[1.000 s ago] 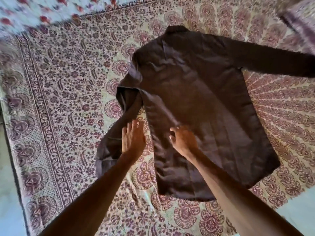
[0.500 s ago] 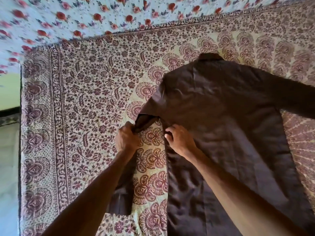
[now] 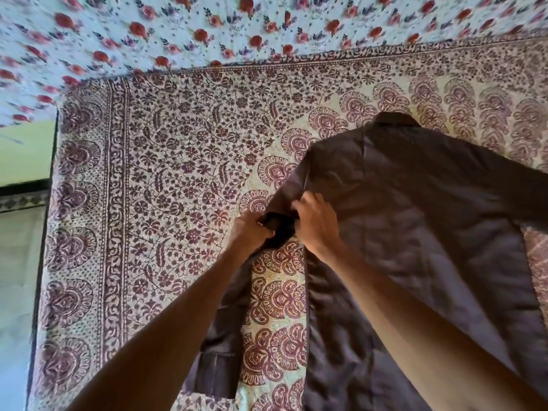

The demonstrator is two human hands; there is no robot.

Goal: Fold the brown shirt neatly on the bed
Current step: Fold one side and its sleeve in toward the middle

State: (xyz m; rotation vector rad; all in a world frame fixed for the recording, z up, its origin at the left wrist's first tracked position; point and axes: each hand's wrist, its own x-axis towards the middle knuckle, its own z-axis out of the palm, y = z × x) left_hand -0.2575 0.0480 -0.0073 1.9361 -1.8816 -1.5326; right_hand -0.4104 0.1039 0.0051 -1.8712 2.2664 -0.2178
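— Covering nearly the whole bed: patterned spread [image 3: 166, 203], maroon on cream. Beyond its far edge, a rose-print sheet [image 3: 178, 28].

— And on the spread?

— Lying flat across its right half: brown shirt [image 3: 415, 218], collar [image 3: 396, 117] toward the far edge, hem out of view at the near side. Left of the body, running toward the near edge: sleeve [image 3: 221, 351], cuff end flat on the spread.

— Hands?

— Both at the shirt's left armpit, close together. Left hand [image 3: 250, 232] closed, pinching the sleeve's top where it bunches dark. Right hand [image 3: 315, 222] curled, fingers gripping the shirt's side seam just beside the bunch. Both forearms bare, reaching in from the near edge.
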